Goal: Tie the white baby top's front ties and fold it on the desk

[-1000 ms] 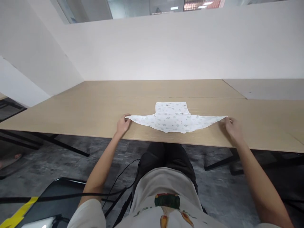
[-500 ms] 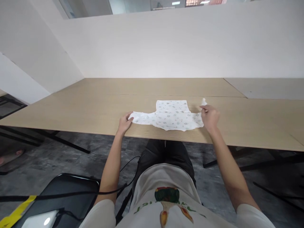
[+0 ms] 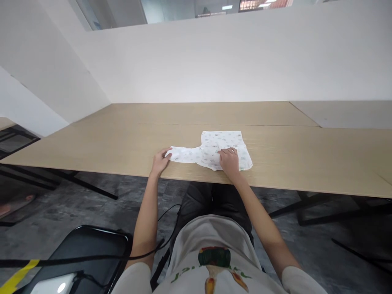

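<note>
A small white baby shirt (image 3: 221,140) with a scattered print lies flat on the wooden table, close to its front edge. Its left sleeve stretches out sideways, and my left hand (image 3: 160,161) pinches the cuff between thumb and fingers. On the right the sleeve is folded inward across the body. My right hand (image 3: 229,161) rests on the middle of the shirt, its fingers curled on the folded sleeve; the fingertips are partly hidden.
The long wooden table (image 3: 128,141) runs up to a white wall (image 3: 196,65). A black chair (image 3: 88,245) stands low on the left, with a white device (image 3: 55,283) and a cable on it. Part of a person's foot (image 3: 15,204) shows at far left.
My right hand has carried the right sleeve inward to the left, so it now lies over the shirt's body. My left hand stays at the left cuff.
</note>
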Available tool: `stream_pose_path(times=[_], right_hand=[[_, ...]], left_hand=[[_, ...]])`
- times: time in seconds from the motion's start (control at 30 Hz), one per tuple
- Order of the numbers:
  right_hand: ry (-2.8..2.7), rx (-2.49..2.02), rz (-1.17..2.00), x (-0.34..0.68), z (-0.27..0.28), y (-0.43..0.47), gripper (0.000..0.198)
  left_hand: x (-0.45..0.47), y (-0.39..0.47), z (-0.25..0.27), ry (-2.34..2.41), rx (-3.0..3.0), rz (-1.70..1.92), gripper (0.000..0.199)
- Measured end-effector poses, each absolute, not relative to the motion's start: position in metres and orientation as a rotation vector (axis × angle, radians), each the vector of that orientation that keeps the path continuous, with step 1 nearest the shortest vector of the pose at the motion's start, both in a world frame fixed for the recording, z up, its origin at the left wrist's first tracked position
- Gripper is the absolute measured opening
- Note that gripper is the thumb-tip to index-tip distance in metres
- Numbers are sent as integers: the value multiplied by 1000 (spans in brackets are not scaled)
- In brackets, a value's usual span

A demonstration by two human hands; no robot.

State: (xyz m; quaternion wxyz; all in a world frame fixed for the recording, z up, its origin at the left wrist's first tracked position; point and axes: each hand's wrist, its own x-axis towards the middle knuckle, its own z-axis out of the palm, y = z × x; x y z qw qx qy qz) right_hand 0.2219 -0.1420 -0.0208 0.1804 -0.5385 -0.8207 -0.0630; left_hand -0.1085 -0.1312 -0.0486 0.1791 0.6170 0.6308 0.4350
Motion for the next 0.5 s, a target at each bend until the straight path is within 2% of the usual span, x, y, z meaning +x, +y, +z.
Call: stream_pose_path(times=[0.23,0.4,0.5], right_hand=[[-2196,-1381,-104,208,-32,-147,30],[-1987,-1142,242,204,-5,-195,21],[-1938,-685,577,219,26,-257,13]], left_hand=[[-109,-130,-50,1779,1725,1261,38],[-105,-129,-48,1752,1672,1324,35],[-91,-128,-37,1734,1559,1486,35]])
